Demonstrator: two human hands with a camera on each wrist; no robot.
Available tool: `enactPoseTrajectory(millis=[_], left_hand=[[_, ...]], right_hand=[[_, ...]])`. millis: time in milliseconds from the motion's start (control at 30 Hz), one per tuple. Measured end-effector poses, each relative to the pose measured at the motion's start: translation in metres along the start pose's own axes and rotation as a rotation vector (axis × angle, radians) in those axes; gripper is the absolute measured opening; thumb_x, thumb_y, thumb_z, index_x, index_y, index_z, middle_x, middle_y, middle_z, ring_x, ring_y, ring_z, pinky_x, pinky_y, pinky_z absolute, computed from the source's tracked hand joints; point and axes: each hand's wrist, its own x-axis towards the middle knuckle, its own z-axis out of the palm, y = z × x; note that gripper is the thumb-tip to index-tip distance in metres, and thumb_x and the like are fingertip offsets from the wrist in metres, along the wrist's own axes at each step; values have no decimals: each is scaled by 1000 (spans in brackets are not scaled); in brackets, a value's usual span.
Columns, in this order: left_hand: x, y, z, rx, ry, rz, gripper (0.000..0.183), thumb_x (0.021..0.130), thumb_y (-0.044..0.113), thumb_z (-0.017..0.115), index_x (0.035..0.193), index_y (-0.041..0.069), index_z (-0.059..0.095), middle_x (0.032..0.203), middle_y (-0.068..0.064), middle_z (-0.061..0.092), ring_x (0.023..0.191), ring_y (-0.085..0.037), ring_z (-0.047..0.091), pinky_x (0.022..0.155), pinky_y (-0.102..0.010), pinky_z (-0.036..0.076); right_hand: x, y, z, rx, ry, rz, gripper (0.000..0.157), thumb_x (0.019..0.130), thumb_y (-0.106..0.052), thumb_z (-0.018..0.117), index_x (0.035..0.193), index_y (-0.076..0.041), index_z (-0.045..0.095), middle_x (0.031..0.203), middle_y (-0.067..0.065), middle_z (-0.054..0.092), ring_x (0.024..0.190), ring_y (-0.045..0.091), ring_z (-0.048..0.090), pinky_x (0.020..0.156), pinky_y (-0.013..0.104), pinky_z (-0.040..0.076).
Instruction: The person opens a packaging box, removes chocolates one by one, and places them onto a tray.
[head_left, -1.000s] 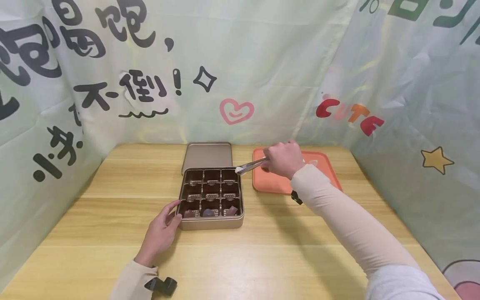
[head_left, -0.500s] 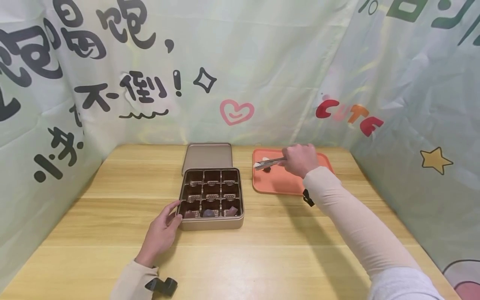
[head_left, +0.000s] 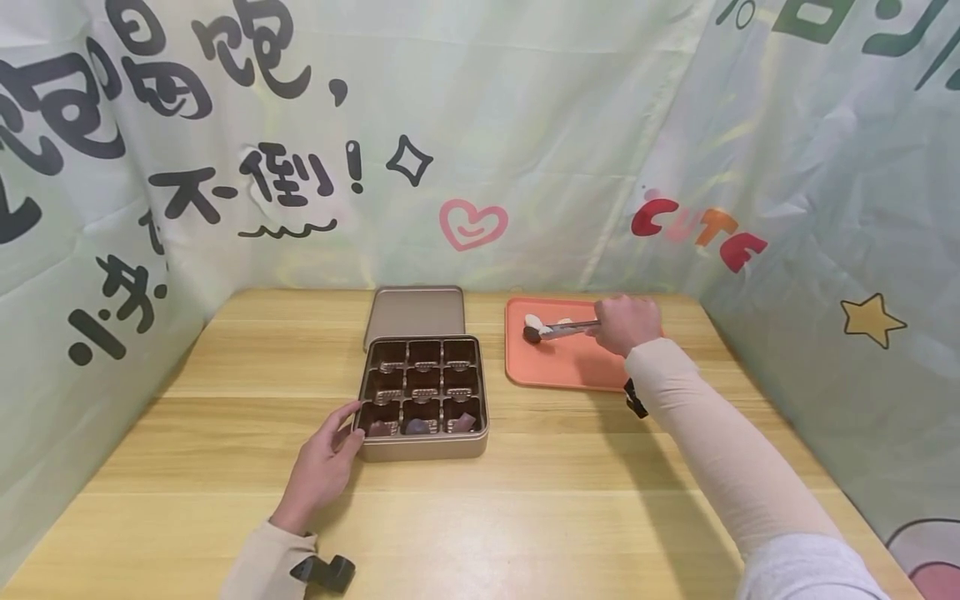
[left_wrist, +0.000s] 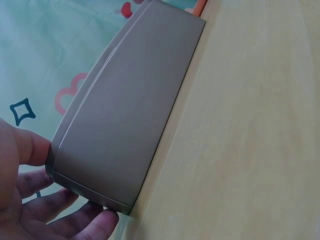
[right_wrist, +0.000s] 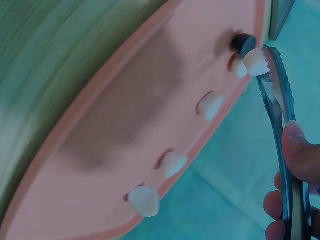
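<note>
A bronze-coloured tin (head_left: pixel 423 450) with a dark insert of small square compartments stands on the table. Three chocolates (head_left: pixel 462 422), brownish and purplish, lie in its front row. My left hand (head_left: pixel 324 467) rests against the tin's left side, the thumb near its front corner and the fingers loosely spread along the wall. Over the orange tray (head_left: pixel 570 371), my right hand (head_left: pixel 628 323) grips metal tongs (head_left: pixel 573 328). Their serrated tips pinch a white piece (right_wrist: pixel 256 62), close beside a dark chocolate (right_wrist: pixel 243 44) and another white piece on the tray.
Behind the tin lies its flat lid (head_left: pixel 417 310). Several white pieces (right_wrist: pixel 210 106) sit along the tray's far edge. Printed cloth (head_left: pixel 480 150) hangs around the back and sides of the wooden table (head_left: pixel 450 533).
My right hand has moved right, carrying the tongs and the white piece from near the tin's back right corner to over the tray. My left hand has stayed at the tin.
</note>
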Motion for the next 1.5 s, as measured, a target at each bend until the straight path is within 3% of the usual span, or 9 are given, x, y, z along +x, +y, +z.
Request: enactPoseTrajectory(millis=[100,267,667,900,1167,1500], left_hand=[[0,0,0,-4,-5,-7,45,103,15,48,146,8,39,151,-22,34,128,-41,46,106,-52,38],[1,-1,0,-1,-9,-19,45,103,17,48,146,9,39,150,-22,35,128,-40,46,106,-53,38],[0,1,-1,-2,-15,-37,46,103,18,47,147,10,38,152,-20,33,129,-40,45,106,-53,38],[0,1,-1,-7,-20,-48,46,103,18,47,147,11,38,153,-19,33,130,-39,44,107,-52,38],[1,1,-2,-11,-19,-52,46,103,17,47,147,10,38,152,-20,34,130,-38,45,106,-52,38],[2,1,-1,-14,-28,-52,46,103,19,47,148,10,37,153,-18,33,131,-38,43,107,-51,37]], right_hand=[[-1,5,4,-8,-13,16,24,83,-36,77,82,-13,71,58,0,57,51,21,53,49,42,45],[-2,11,10,-20,-45,35,25,83,-37,76,87,-12,72,61,2,60,58,24,57,62,51,48],[-2,17,19,33,-71,98,26,83,-36,76,92,-11,73,68,5,64,67,28,60,80,63,44],[-4,11,14,50,-21,102,27,86,-37,74,80,-12,67,59,4,58,60,28,58,72,57,45],[-2,-16,2,86,25,-27,20,86,-29,74,78,-13,65,61,0,59,58,23,55,62,47,45],[-3,-63,-10,45,118,-240,26,82,-41,77,82,-17,66,68,-3,63,63,18,60,66,45,48]])
